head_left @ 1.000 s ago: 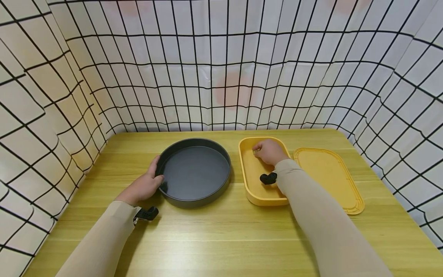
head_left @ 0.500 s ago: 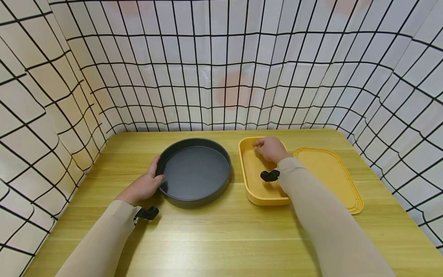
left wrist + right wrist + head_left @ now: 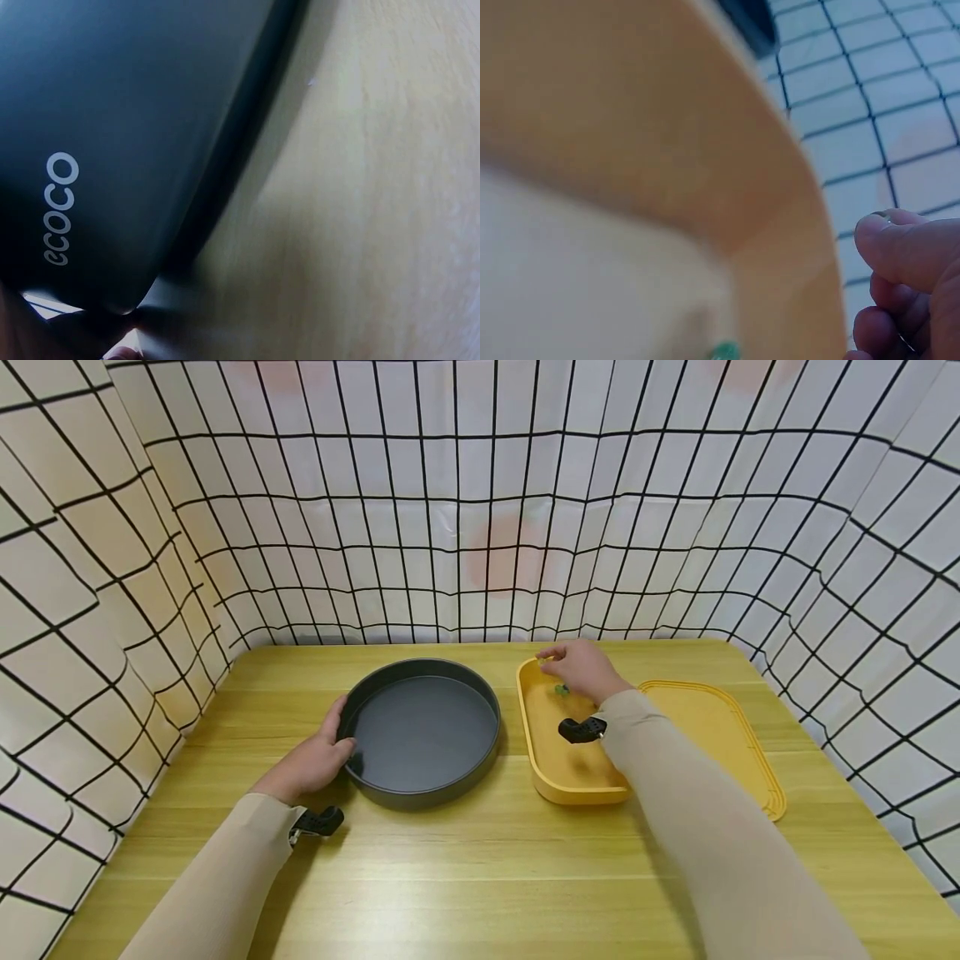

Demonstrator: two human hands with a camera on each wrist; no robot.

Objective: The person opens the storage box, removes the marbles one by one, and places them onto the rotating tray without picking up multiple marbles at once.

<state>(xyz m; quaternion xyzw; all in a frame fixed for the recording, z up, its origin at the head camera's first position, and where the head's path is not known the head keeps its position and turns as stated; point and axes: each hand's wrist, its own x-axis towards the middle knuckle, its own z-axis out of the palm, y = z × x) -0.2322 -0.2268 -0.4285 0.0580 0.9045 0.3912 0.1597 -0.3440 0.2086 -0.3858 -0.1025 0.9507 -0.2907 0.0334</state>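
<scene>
My left hand (image 3: 318,760) holds the left side of a round dark grey pan (image 3: 423,735), thumb at the rim and fingers along the outside. White "ecoco" lettering shows on the pan (image 3: 112,112) in the left wrist view. Over the far end of a yellow box (image 3: 558,795) is my right hand (image 3: 585,670). Its thumb and forefinger (image 3: 915,251) pinch a tiny glassy marble-like thing (image 3: 542,661), mostly hidden by the fingertips. On the box floor below lies a small green marble-like piece (image 3: 561,690), also partly seen in the right wrist view.
A yellow lid (image 3: 708,735) lies flat right of the box, partly behind the right sleeve. Everything stands on a wooden table (image 3: 420,877). White cloth with a black grid (image 3: 480,527) rises behind and on both sides.
My right hand has risen from inside the box toward its far rim, with thumb and forefinger still together. The green piece has come into sight. My left hand and the pan stay put.
</scene>
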